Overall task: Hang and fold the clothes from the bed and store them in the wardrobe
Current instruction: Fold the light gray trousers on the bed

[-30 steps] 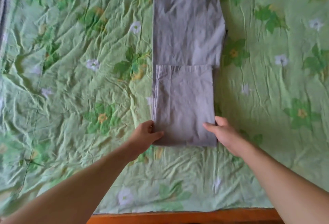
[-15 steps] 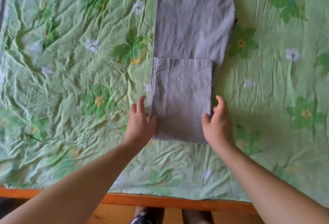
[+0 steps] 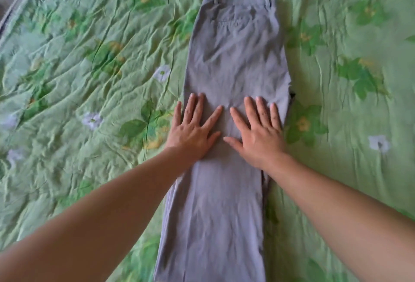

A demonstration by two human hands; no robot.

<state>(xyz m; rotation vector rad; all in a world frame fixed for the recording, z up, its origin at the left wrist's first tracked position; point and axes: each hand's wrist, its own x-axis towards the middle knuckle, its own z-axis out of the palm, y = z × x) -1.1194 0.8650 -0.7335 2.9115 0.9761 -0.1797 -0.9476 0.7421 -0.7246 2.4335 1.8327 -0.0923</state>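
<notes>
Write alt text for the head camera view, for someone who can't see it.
The left hand and right hand press flat, fingers spread, on the middle of grey trousers. The trousers lie lengthwise, waistband at the far end, on a crumpled green floral bedspread.

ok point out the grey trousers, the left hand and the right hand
grey trousers (image 3: 235, 57), head view, bare cloth below the back pocket
left hand (image 3: 193, 133), head view, back of the hand
right hand (image 3: 260, 140), head view, back of the hand
</notes>
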